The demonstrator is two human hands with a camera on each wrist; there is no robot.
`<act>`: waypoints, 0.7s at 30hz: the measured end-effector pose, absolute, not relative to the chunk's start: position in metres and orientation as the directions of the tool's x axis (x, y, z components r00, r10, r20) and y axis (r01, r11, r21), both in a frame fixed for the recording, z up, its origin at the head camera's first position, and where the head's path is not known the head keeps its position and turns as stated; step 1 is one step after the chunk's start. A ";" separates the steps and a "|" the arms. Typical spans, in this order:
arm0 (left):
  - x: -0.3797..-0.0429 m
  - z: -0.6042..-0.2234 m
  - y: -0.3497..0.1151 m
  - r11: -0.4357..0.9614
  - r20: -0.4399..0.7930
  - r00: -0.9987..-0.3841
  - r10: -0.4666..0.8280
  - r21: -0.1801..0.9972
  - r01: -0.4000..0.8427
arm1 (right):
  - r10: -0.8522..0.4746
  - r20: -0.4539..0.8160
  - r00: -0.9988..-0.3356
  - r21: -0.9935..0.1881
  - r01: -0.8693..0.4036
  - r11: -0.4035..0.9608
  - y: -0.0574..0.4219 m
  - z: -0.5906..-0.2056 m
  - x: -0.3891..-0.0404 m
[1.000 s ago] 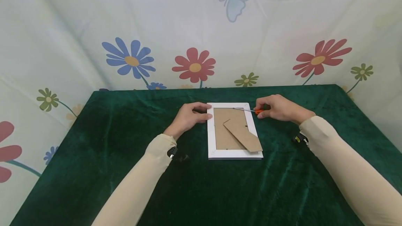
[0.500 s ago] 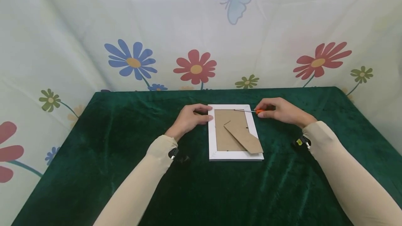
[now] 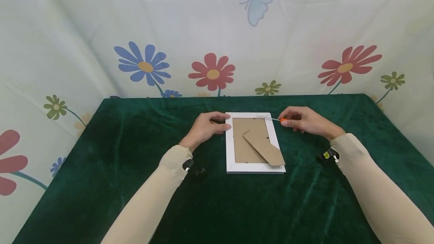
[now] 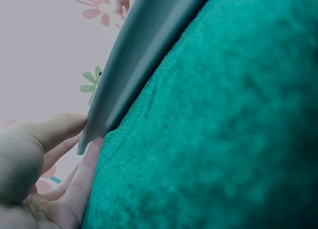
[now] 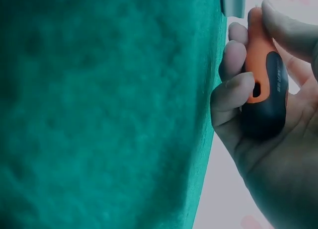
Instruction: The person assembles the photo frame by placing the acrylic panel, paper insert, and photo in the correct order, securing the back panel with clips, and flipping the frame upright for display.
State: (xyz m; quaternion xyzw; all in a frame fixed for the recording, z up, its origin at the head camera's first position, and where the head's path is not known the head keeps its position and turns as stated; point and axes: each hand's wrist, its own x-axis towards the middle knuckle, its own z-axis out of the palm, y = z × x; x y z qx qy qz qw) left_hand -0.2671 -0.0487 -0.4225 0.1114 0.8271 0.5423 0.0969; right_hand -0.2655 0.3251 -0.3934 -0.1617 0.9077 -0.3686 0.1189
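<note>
A white picture frame [image 3: 230, 150] lies face down on the dark green cloth, its brown backing board [image 3: 240, 148] upward. The cardboard stand [image 3: 266, 149] slants across the board and over the lower right corner. My left hand [image 3: 205, 129] pinches the frame's upper left edge; in the left wrist view the thumb is on the back side and the fingers [image 4: 84, 174] at the lower edge. My right hand [image 3: 306, 122] grips a screwdriver [image 5: 261, 65] by its orange and black handle. Its thin metal shaft [image 3: 269, 118] reaches left over the frame's top right corner.
Green velvet cloth [image 3: 135, 183] covers the table. Behind it hangs a pale curtain [image 3: 190, 18] printed with flowers and a butterfly. Small dark metal tabs [image 3: 267, 138] show along the opening's edges. Dark wrist devices [image 3: 187, 164] sit at both cuffs.
My right hand and the screwdriver have moved slightly right, drawing the tip away from the top edge of the backing board. My left hand keeps its hold on the frame.
</note>
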 end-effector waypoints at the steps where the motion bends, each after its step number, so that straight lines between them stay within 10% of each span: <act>1: -0.267 -0.423 -0.049 0.386 -0.041 -0.956 0.290 0.919 0.078 | -0.377 -0.099 -0.921 -0.709 -0.201 0.676 0.325 -0.394 -0.266; 21: -0.267 -0.423 -0.048 0.395 -0.038 -0.958 0.284 0.915 0.081 | -0.375 -0.066 -0.925 -0.698 -0.225 0.679 0.323 -0.392 -0.265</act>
